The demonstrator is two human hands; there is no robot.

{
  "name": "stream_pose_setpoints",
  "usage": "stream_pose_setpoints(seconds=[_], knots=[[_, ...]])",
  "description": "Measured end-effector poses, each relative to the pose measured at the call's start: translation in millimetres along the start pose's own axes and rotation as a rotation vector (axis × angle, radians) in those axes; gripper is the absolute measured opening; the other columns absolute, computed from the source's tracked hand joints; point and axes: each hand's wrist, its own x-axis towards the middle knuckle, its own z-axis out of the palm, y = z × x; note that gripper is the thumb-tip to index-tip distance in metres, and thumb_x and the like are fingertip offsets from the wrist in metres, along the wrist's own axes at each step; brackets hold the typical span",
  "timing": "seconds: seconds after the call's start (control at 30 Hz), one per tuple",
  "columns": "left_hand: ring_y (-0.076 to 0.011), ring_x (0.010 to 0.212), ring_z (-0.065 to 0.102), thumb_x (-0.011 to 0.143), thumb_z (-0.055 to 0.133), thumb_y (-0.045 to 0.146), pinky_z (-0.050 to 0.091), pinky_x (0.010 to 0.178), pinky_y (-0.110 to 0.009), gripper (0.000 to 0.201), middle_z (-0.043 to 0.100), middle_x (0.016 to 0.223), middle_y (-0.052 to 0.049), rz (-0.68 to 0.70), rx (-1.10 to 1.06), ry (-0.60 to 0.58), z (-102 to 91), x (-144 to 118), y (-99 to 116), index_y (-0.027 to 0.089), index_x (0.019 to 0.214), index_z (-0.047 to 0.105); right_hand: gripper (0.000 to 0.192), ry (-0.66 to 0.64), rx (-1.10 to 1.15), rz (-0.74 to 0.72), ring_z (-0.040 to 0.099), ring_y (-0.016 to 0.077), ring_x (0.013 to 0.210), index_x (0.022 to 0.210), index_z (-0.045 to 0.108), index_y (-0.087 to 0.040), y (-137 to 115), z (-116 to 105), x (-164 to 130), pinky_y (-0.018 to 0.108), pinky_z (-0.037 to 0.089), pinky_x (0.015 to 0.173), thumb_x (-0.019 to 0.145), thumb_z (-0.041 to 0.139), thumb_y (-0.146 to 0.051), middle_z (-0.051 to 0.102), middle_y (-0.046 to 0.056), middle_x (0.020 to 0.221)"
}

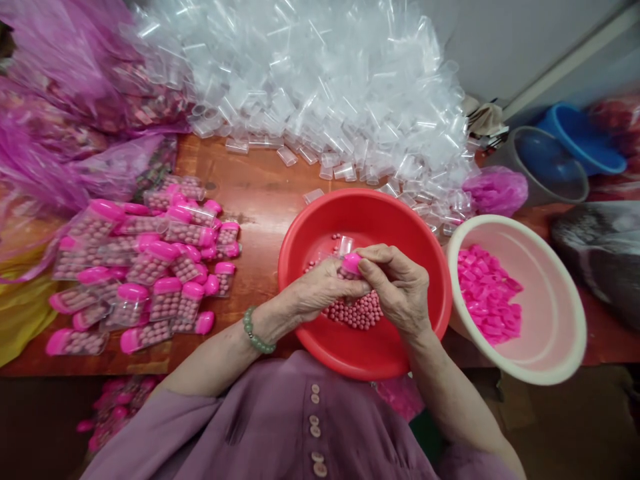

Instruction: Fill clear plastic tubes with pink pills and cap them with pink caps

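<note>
Over a red basin (pixel 364 360), my left hand (pixel 327 287) is closed around a small clear container, mostly hidden by the fingers, with pinkish beads inside. My right hand (pixel 397 283) pinches the bright pink cap (pixel 352 263) at the container's top. Loose dusty-pink beads (pixel 357 312) lie on the basin floor below both hands. Just beyond the fingers an open clear container (pixel 345 245) stands in the basin. To the right, a white basin (pixel 553 320) holds many loose pink caps (pixel 487 293).
Capped bead-filled containers (pixel 165 260) are piled on the wooden table (pixel 250 187) at left. A large heap of clear containers (pixel 320 80) covers the back. Purple plastic bags (pixel 75 60) lie far left. A grey bucket (pixel 545 167) and blue basin (pixel 585 140) stand back right.
</note>
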Motion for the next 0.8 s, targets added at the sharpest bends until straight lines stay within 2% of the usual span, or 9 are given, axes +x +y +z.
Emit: stream_pose_setpoints(seconds=[0.13,0.2,0.27,0.33,0.4,0.47,0.57,0.67,0.8], knots=[[-0.0062,0.053,0.036,0.061,0.079,0.029,0.026,0.053,-0.024,0.032,0.043,0.054,0.006,-0.091,0.001,0.014,-1.4,-1,-1,0.016,0.06,0.05,0.008,-0.044,-0.083,-0.049,0.066,0.0127,0.078,0.093,0.069,-0.021,1,-5,1,0.028,0.054,0.073,0.091,0.061,-0.023,0.069,0.001,0.083],[-0.0058,0.052,0.038,0.061,0.08,0.028,0.028,0.053,-0.023,0.032,0.045,0.055,0.006,-0.113,-0.042,0.003,-3.0,-1,-1,0.015,0.061,0.051,0.013,-0.095,-0.157,-0.109,0.067,0.0149,0.081,0.101,0.066,-0.022,3,-8,1,0.03,0.054,0.075,0.092,0.059,-0.03,0.07,0.002,0.088],[-0.0055,0.052,0.041,0.061,0.082,0.029,0.03,0.053,-0.023,0.034,0.047,0.056,0.005,-0.14,-0.094,-0.005,-4.9,0,0,0.014,0.061,0.052,0.035,-0.173,-0.269,-0.209,0.067,0.0194,0.088,0.115,0.06,-0.022,5,-9,1,0.034,0.055,0.078,0.087,0.066,-0.043,0.069,0.006,0.098],[-0.0056,0.05,0.042,0.06,0.085,0.032,0.031,0.052,-0.023,0.038,0.048,0.055,0.005,-0.16,-0.13,0.001,-6.8,1,1,0.014,0.061,0.052,0.069,-0.228,-0.405,-0.316,0.066,0.0261,0.096,0.128,0.051,-0.019,7,-8,1,0.041,0.055,0.083,0.074,0.075,-0.055,0.067,0.012,0.109],[-0.0066,0.049,0.044,0.058,0.087,0.037,0.032,0.051,-0.024,0.041,0.049,0.052,0.004,-0.177,-0.137,0.01,-8.4,2,1,0.013,0.061,0.054,0.087,-0.229,-0.532,-0.4,0.064,0.0315,0.102,0.135,0.044,-0.015,9,-4,0,0.047,0.054,0.086,0.067,0.079,-0.057,0.064,0.018,0.115],[-0.0078,0.05,0.047,0.057,0.087,0.04,0.034,0.051,-0.024,0.043,0.051,0.051,0.002,-0.19,-0.123,-0.005,-9.6,2,1,0.013,0.058,0.055,0.085,-0.197,-0.619,-0.454,0.064,0.0328,0.102,0.136,0.041,-0.013,10,-1,-2,0.049,0.054,0.084,0.07,0.077,-0.053,0.064,0.02,0.114],[-0.0078,0.051,0.048,0.062,0.085,0.042,0.033,0.051,-0.024,0.043,0.053,0.053,0.0,-0.202,-0.099,-0.071,-10.2,2,0,0.012,0.055,0.055,0.074,-0.129,-0.672,-0.529,0.065,0.0297,0.094,0.132,0.044,-0.01,10,1,-2,0.044,0.055,0.078,0.074,0.073,-0.045,0.066,0.018,0.106],[-0.0062,0.049,0.046,0.064,0.084,0.041,0.03,0.05,-0.023,0.041,0.053,0.053,0.001,-0.198,-0.108,-0.131,-9.4,1,0,0.011,0.056,0.056,0.067,-0.084,-0.733,-0.623,0.065,0.027,0.083,0.125,0.048,-0.008,9,0,-1,0.041,0.054,0.072,0.074,0.07,-0.045,0.067,0.015,0.095],[-0.0053,0.047,0.043,0.063,0.085,0.04,0.029,0.049,-0.022,0.043,0.05,0.051,0.002,-0.195,-0.133,-0.153,-7.1,0,0,0.012,0.053,0.054,0.063,-0.055,-0.803,-0.697,0.063,0.0245,0.073,0.122,0.05,-0.007,9,-2,-1,0.039,0.051,0.068,0.076,0.066,-0.048,0.068,0.013,0.088]])
